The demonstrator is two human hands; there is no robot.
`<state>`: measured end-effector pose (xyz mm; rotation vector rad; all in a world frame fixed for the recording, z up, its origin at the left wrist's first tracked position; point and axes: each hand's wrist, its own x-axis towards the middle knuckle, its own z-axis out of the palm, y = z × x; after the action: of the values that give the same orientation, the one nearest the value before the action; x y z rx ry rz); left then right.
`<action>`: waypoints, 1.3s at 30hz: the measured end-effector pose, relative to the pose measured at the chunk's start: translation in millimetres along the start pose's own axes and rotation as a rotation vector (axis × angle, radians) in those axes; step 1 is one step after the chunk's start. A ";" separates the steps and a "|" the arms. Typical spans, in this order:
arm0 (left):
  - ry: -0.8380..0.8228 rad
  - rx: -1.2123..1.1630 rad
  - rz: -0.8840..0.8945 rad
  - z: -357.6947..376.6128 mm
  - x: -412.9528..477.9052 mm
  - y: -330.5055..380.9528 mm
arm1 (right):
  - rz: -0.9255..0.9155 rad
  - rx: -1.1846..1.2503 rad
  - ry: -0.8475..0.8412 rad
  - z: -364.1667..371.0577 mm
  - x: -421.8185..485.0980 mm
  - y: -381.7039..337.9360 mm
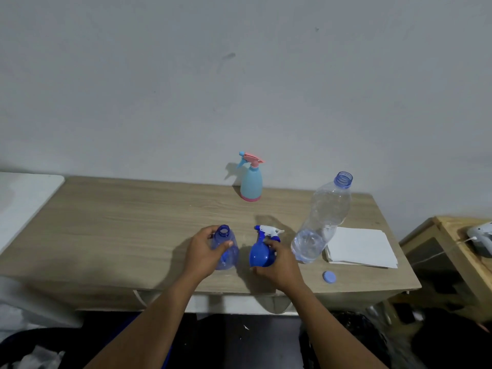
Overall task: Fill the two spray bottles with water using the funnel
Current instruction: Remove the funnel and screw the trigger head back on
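Note:
My left hand (203,253) grips a clear blue spray bottle body (226,249) with its neck open and no sprayer on it, standing on the wooden table (119,225). My right hand (277,265) holds a blue funnel (259,254), wide mouth facing me. Just behind the funnel lies the blue-and-white spray head (269,231). A light blue and pink spray bottle (251,182), sprayer on, stands at the back by the wall. A large clear water bottle (322,217) stands uncapped to the right, with a little water at its bottom.
The water bottle's blue cap (329,276) lies near the table's front edge. A stack of white paper (362,247) sits at the right. A lower wooden stand (452,246) with a white device is off to the right. A white surface (24,201) adjoins the table's left.

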<state>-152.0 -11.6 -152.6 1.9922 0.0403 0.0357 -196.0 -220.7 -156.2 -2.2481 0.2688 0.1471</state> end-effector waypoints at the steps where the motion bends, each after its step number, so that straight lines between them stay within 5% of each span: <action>1: -0.005 0.000 -0.003 -0.3 -0.2 0.2 | -0.013 -0.105 -0.041 2.5 0.9 -0.2; 4: -0.009 0.003 -0.013 -1.9 -0.8 2.9 | -0.020 -0.347 -0.144 13.1 1.2 -2.6; 9: -0.015 0.008 -0.008 -2.2 -1.0 3.7 | -0.019 -0.416 -0.172 28.1 2.4 1.9; 15: -0.025 0.007 0.010 -1.5 0.6 0.7 | -0.027 -0.333 -0.180 27.3 -0.7 9.8; 21: -0.023 -0.016 0.044 -0.6 3.8 -6.4 | -0.020 0.087 0.177 7.7 11.4 4.6; 29: -0.033 -0.006 0.040 -1.8 4.9 -8.3 | 0.161 -0.342 0.027 25.2 76.3 17.9; 39: -0.055 0.011 0.010 -3.1 4.8 -6.5 | 0.114 -0.041 0.147 20.3 73.8 9.9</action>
<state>-147.4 -6.0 -157.3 2.0031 -0.0055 -0.0129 -127.2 -221.7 -191.0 -2.2885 0.4770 0.0480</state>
